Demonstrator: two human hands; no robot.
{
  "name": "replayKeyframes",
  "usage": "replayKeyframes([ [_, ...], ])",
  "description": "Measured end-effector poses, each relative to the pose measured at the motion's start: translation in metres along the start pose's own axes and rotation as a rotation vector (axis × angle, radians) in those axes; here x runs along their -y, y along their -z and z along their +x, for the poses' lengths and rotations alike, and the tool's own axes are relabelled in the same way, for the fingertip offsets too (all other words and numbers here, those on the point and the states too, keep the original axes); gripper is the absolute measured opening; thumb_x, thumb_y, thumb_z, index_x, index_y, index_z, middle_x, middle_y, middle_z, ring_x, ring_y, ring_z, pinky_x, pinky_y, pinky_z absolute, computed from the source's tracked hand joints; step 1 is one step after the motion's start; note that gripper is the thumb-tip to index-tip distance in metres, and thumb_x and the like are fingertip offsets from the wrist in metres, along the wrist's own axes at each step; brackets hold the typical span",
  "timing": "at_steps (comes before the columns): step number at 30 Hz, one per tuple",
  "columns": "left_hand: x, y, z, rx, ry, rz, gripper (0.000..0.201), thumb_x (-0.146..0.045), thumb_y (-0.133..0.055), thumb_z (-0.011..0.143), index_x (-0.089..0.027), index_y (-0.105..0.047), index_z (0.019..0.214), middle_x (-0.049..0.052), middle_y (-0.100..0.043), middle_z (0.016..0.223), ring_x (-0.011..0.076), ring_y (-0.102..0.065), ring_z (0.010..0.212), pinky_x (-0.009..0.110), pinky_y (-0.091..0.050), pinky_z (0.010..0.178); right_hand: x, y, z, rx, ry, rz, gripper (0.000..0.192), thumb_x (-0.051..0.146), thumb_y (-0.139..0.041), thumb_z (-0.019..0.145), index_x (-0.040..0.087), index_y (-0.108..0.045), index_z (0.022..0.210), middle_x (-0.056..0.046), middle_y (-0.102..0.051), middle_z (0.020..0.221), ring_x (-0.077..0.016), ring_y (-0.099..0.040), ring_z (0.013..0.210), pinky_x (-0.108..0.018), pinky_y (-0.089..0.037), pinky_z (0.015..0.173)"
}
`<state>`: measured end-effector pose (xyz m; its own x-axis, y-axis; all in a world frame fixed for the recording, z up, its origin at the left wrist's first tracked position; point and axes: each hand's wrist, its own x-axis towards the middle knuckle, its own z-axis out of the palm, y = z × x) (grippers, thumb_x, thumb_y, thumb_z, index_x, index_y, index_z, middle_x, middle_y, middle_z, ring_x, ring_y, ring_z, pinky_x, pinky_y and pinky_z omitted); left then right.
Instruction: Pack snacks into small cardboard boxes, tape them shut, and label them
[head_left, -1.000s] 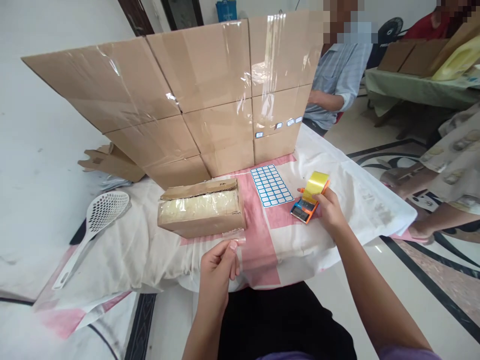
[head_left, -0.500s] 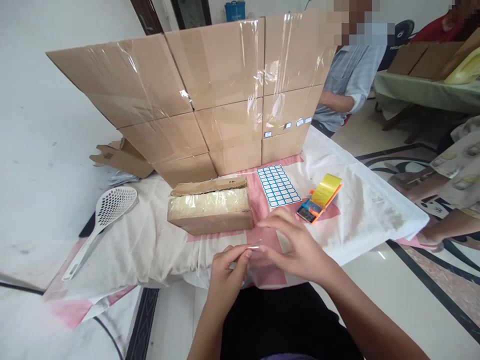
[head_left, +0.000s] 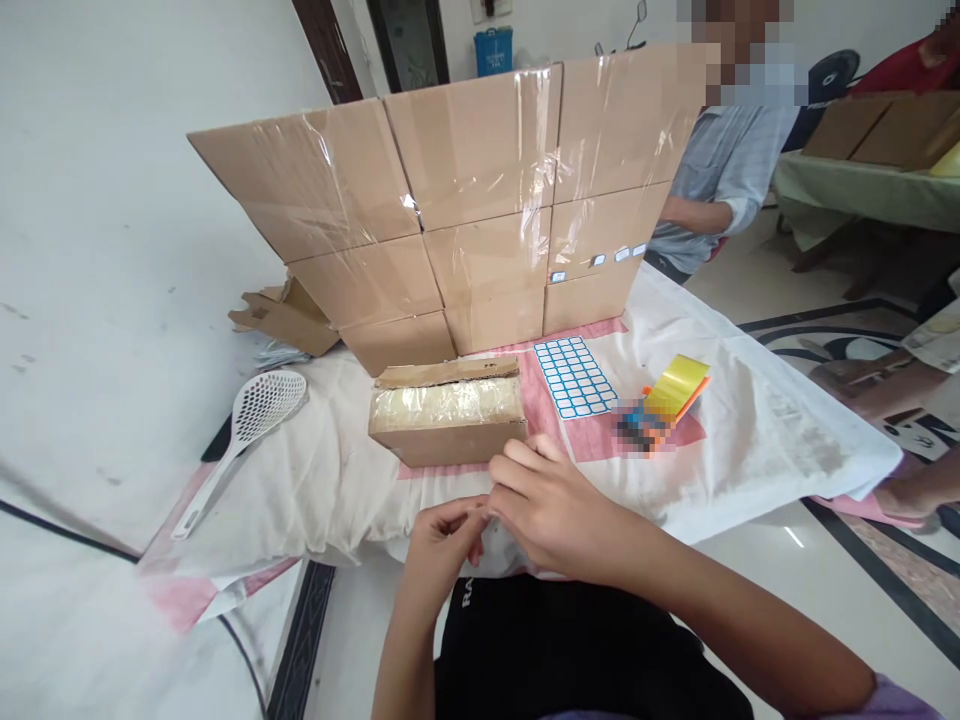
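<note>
Left hand [head_left: 442,535], right hand [head_left: 551,505] pinched together at table edge [head_left: 420,560], near box [head_left: 448,422]; held item unclear

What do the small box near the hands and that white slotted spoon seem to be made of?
The small box looks like matte brown corrugated cardboard, its top covered by glossy clear tape that catches the light. The slotted spoon appears to be smooth white plastic, judging by its even colour and moulded holes.

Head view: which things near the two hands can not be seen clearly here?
- Whatever the left hand and right hand pinch between them: covered by the fingers, too small to tell.
- Front of the tape dispenser: blurred out.
- Print on the label sheet: too small.
- Contents of the small box: hidden behind glossy tape.
</note>
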<state>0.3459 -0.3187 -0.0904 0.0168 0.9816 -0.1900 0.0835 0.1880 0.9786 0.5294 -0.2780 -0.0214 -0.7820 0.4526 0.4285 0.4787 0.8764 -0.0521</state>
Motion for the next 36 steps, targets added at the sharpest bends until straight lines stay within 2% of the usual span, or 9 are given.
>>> replayKeyframes([
  [3,0.005,0.027,0.003,-0.125,0.022,0.103,0.048,-0.061,-0.074,0.076,-0.016,-0.067,0.059,-0.002,-0.050,0.044,0.0118,-0.046,0.047,0.023,-0.035,0.052,-0.006,0.010,0.019,-0.034,0.020,0.125,0.019,0.014,-0.054,0.097,0.016,-0.062,0.080,-0.004,-0.057,0.086,-0.0210,-0.045,0.088,-0.037,-0.032,0.080],
  [9,0.028,0.093,0.007,-0.699,-0.068,0.330,0.049,-0.061,-0.066,0.081,-0.015,-0.079,0.093,-0.001,-0.061,0.055,0.0175,-0.058,0.058,0.027,-0.043,0.058,-0.031,0.053,0.082,-0.217,-0.107,0.675,0.013,0.016,-0.062,0.093,0.019,-0.068,0.081,0.000,-0.061,0.086,-0.0170,-0.056,0.089,-0.034,-0.039,0.087],
  [13,0.011,0.098,0.013,-0.901,-0.378,0.487,0.037,-0.044,-0.057,0.094,-0.018,-0.074,0.112,0.008,-0.077,0.095,0.0227,-0.070,0.091,0.030,-0.052,0.074,-0.053,0.043,0.143,0.046,-0.294,1.012,0.012,0.019,-0.067,0.085,0.015,-0.072,0.076,0.002,-0.063,0.071,-0.0119,-0.054,0.069,-0.026,-0.040,0.067],
  [16,-0.010,0.085,0.026,-0.824,-0.728,0.755,0.030,-0.036,-0.057,0.096,-0.019,-0.072,0.116,0.013,-0.075,0.121,0.0261,-0.067,0.114,0.037,-0.051,0.092,-0.062,0.019,0.180,0.210,-0.460,1.032,0.009,0.020,-0.071,0.077,0.013,-0.075,0.077,-0.001,-0.068,0.070,-0.0124,-0.057,0.068,-0.023,-0.043,0.063],
  [18,-0.018,0.074,0.036,-0.706,-0.835,0.933,0.031,-0.031,-0.057,0.097,-0.022,-0.070,0.123,0.012,-0.072,0.130,0.0276,-0.063,0.126,0.042,-0.044,0.104,-0.066,0.004,0.195,0.270,-0.526,0.929,0.010,0.021,-0.073,0.073,0.013,-0.075,0.078,-0.002,-0.070,0.071,-0.0130,-0.059,0.068,-0.023,-0.043,0.061],
  [21,-0.017,0.060,0.046,-0.628,-0.838,1.054,0.036,-0.028,-0.056,0.099,-0.024,-0.066,0.133,0.009,-0.068,0.137,0.0284,-0.059,0.133,0.044,-0.036,0.109,-0.069,-0.013,0.207,0.350,-0.549,0.753,0.009,0.021,-0.074,0.069,0.013,-0.074,0.073,-0.002,-0.064,0.062,-0.0135,-0.054,0.059,-0.025,-0.040,0.056],
  [26,-0.004,0.052,0.048,-0.669,-0.874,1.052,0.037,-0.023,-0.056,0.099,-0.024,-0.063,0.135,0.010,-0.066,0.141,0.0286,-0.057,0.136,0.045,-0.031,0.111,-0.071,-0.023,0.209,0.391,-0.531,0.601,0.012,0.018,-0.073,0.068,0.016,-0.065,0.060,0.001,-0.053,0.052,-0.0142,-0.050,0.054,-0.028,-0.037,0.056],
  [30,0.000,0.050,0.046,-0.690,-0.883,1.063,0.042,-0.021,-0.057,0.098,-0.024,-0.060,0.139,0.010,-0.064,0.143,0.0286,-0.054,0.137,0.044,-0.032,0.111,-0.070,-0.025,0.210,0.423,-0.545,0.521,0.011,0.019,-0.072,0.069,0.016,-0.065,0.063,0.000,-0.055,0.056,-0.0142,-0.053,0.055,-0.026,-0.038,0.054],
  [36,0.002,0.053,0.056,-0.827,-0.802,1.072,0.044,-0.030,-0.067,0.090,-0.023,-0.066,0.134,0.013,-0.049,0.157,0.0356,-0.048,0.128,0.051,-0.038,0.107,-0.075,-0.029,0.211,0.453,-0.566,0.449,0.012,0.027,-0.073,0.075,0.016,-0.070,0.073,-0.002,-0.065,0.069,-0.0147,-0.059,0.062,-0.025,-0.041,0.056],
])
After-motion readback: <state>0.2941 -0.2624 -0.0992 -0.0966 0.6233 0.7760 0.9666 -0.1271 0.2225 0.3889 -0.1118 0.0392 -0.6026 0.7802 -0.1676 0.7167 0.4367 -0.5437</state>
